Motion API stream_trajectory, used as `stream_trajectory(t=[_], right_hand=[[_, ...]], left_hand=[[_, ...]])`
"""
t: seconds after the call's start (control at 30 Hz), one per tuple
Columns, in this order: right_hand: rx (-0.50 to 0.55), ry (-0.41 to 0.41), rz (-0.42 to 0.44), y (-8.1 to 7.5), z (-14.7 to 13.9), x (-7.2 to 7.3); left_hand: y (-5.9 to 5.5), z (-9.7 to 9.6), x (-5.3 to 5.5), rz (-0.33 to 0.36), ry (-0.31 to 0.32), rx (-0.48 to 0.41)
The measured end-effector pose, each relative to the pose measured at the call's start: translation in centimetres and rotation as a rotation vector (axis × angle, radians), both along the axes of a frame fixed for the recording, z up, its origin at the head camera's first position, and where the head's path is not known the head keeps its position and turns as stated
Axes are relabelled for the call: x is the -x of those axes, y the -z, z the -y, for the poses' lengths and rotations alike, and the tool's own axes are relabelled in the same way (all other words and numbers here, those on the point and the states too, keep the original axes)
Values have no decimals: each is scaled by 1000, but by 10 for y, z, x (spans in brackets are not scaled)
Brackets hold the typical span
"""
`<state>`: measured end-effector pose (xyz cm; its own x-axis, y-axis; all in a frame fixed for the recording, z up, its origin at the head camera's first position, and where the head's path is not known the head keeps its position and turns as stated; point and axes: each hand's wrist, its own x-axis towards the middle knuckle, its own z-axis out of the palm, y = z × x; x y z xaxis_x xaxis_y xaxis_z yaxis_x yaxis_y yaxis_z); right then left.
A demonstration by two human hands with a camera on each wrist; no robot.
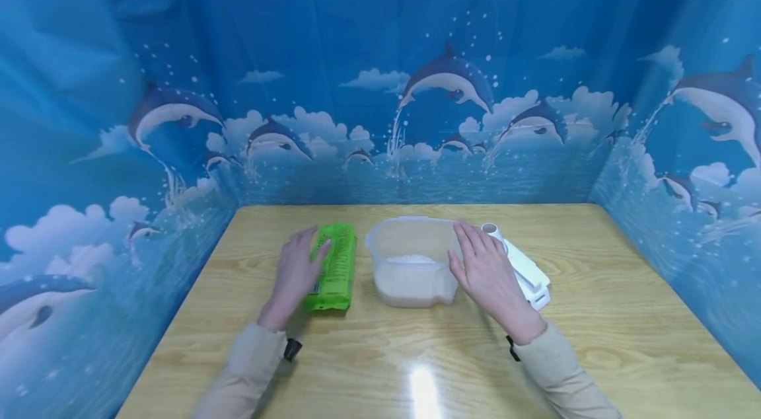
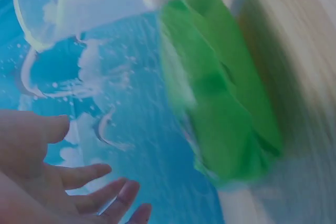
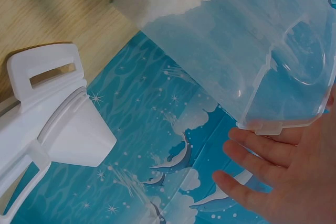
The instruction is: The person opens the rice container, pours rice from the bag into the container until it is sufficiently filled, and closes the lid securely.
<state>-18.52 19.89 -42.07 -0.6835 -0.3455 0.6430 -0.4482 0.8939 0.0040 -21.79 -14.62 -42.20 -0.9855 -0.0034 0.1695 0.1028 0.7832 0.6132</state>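
A clear plastic container (image 1: 410, 280) with white grainy or powdery contents stands on the table. Along its right rim lies my right hand (image 1: 484, 267), fingers extended; in the right wrist view those fingers (image 3: 257, 153) reach the rim, though whether they press on it I cannot tell. Left of the container is a green packet (image 1: 336, 267), upright or lying, with printing on its face. My left hand (image 1: 297, 271) hovers by the packet's left side. In the left wrist view its fingers (image 2: 86, 174) are spread apart from the green packet (image 2: 220, 93) and hold nothing.
A white plastic lid-like part (image 1: 526, 270) with a spout and handle lies right of the container, partly behind my right hand. The wooden table (image 1: 380, 353) ends at a blue dolphin-print curtain (image 1: 333, 75) at the back and sides.
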Motion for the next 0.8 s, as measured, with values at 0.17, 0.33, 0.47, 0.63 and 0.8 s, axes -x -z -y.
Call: stream_trajectory(t=[0.17, 0.33, 0.47, 0.63, 0.8], right_hand=[[0, 3, 6, 0, 0, 1], [3, 3, 16, 0, 0, 1], [1, 2, 7, 0, 0, 1], [4, -2, 9, 0, 1, 1], [6, 0, 19, -1, 1, 0]], left_hand=[[-11, -19, -3, -120, 65, -2], [-19, -40, -6, -305, 137, 47], [-21, -57, -9, -401, 197, 123], [-21, -77, -12, -384, 229, 195], [-15, -89, -12, -279, 242, 236]])
